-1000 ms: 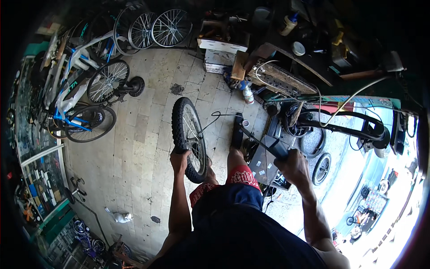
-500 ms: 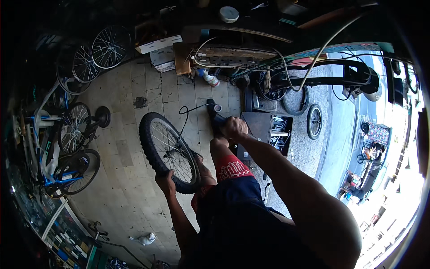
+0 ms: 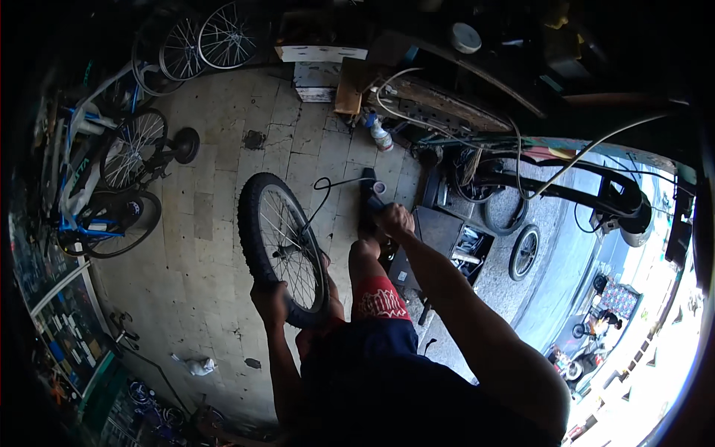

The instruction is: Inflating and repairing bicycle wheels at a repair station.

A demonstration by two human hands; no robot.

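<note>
A bicycle wheel [image 3: 248,223] with a thick knobby black tyre stands tilted in front of my legs. My left hand [image 3: 269,302] is closed round the tyre at its near left side. To the right, my right hand [image 3: 395,220] makes a fist on top of a dark floor pump [image 3: 368,195]; the fingers hide most of its handle. A pale round gauge [image 3: 380,188] shows near the pump's foot. From there a thin black hose [image 3: 322,195] curls left to the wheel's rim, where spokes and tyre partly hide its end.
Bicycles [image 3: 112,179] and loose wheels [image 3: 225,36] line the left and far left. A dark toolbox [image 3: 432,240] with an open tray of tools [image 3: 469,249] sits right of the pump. A white bottle [image 3: 380,135] stands beyond it. Another wheel [image 3: 525,253] lies outside near the street.
My view has turned, so the room appears rotated. The wheel looks more side-on and narrower. My left hand still holds the tyre, and my right fist remains on the pump.
</note>
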